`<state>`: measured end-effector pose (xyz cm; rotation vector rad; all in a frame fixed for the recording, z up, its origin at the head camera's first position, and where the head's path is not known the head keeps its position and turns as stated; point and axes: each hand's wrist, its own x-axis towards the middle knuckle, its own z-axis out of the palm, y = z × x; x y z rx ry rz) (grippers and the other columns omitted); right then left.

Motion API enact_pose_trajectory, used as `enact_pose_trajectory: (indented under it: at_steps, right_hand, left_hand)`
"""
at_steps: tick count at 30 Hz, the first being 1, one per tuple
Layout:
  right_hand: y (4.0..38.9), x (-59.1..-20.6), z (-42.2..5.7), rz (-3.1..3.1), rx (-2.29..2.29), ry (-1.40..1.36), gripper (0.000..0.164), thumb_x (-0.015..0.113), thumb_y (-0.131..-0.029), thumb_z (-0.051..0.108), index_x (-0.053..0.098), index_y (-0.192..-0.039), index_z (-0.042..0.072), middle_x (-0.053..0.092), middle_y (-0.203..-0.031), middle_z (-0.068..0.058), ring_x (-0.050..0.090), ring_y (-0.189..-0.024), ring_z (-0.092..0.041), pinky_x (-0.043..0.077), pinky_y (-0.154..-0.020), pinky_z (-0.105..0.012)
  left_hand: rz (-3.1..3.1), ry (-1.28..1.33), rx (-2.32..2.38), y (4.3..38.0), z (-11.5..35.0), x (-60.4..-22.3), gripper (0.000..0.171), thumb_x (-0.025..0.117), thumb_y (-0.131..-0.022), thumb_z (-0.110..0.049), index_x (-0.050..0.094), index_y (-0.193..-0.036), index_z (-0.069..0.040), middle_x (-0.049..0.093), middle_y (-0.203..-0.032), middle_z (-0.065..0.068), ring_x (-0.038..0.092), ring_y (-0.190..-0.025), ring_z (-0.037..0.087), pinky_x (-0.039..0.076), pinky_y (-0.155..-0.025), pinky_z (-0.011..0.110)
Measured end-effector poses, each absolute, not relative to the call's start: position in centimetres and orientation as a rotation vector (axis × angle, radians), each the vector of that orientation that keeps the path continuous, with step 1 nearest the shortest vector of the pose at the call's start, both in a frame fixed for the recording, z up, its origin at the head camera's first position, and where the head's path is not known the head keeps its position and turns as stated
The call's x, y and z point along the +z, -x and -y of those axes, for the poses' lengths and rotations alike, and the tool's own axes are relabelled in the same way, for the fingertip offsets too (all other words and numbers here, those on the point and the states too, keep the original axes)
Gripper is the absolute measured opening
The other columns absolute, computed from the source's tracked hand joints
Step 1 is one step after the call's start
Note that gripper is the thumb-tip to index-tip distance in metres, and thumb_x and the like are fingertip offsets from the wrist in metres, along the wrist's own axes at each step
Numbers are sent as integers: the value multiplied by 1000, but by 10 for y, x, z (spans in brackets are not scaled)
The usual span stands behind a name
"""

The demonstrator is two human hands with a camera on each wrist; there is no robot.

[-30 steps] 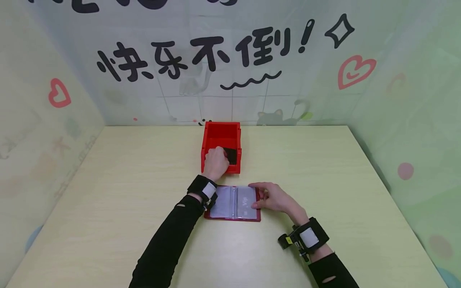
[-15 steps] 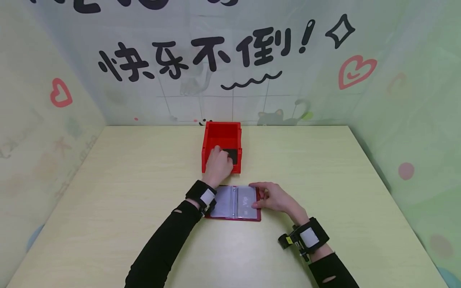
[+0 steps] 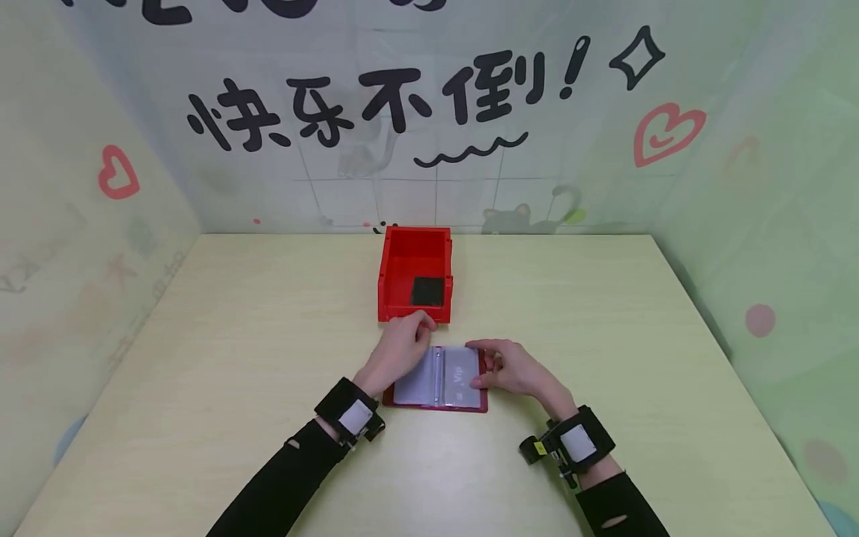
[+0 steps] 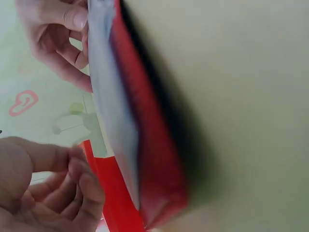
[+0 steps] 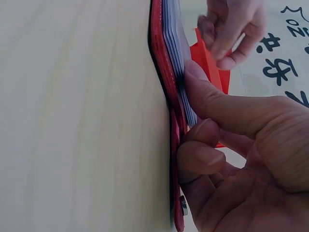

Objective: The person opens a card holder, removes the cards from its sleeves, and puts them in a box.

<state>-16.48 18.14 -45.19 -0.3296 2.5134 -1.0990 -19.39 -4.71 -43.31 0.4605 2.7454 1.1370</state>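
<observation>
A red card holder (image 3: 416, 382) lies spread on the table, with clear plastic sleeves (image 3: 459, 377) and a "Vip" card showing on its right side. My right hand (image 3: 513, 367) pinches its right edge; in the right wrist view the thumb (image 5: 212, 96) presses the stacked sleeves while curled fingers touch the cover. Over the holder's upper left, my left hand (image 3: 399, 347) hovers, its fingers (image 4: 89, 186) loosely curled with nothing visible between them. Just beyond it stands a red bin (image 3: 417, 250), and a dark flat card-like piece (image 3: 427, 291) lies in its near right corner.
The pale wooden table (image 3: 268, 313) reaches back to a printed backdrop (image 3: 376, 179), with printed side walls left and right. The bin is near the table's back edge. Both wrists wear black camera straps (image 3: 580, 444).
My left hand has come out of the red bin and back toward the card holder, uncovering the dark piece. The right hand stays at the holder's right edge.
</observation>
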Motion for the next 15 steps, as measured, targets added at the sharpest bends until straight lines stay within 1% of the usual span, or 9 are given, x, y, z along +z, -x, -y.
enact_pose_trajectory:
  at_steps: [5, 8, 12, 15]
  right_hand:
    - [165, -452, -181, -2503, -1110, 305, 64, 82, -84, 16, 57, -142, 10, 51, -90, -6, 52, -89, -18, 39, -66, -27]
    - [165, -452, -181, -2498, -1112, 297, 64, 81, -84, 16, 56, -142, 10, 50, -90, -7, 52, -87, -18, 39, -65, -26]
    - [165, -451, -182, -2485, -1119, 310, 64, 81, -85, 16, 55, -143, 8, 49, -89, -7, 51, -84, -18, 38, -62, -25]
    - [165, -451, -183, -2466, -1140, 307, 64, 81, -85, 16, 54, -143, 8, 48, -89, -7, 51, -77, -18, 40, -58, -24]
  left_hand:
    - [-2621, -616, 1111, 183, 56, -439, 14, 70, -93, -12, 71, -106, -7, 64, -77, 2, 55, -69, 12, 46, -64, 21]
    - [-2555, -708, 1079, 182, 59, -443, 11, 70, -93, -14, 73, -102, -8, 67, -79, 1, 56, -70, 11, 46, -65, 19]
    - [-2470, -731, 1065, 184, 62, -446, 10, 73, -91, -14, 73, -99, -9, 67, -80, 1, 56, -72, 10, 47, -66, 19]
    - [-2387, -688, 1086, 186, 63, -446, 14, 78, -87, -12, 73, -99, -8, 66, -79, 2, 57, -72, 12, 49, -66, 20]
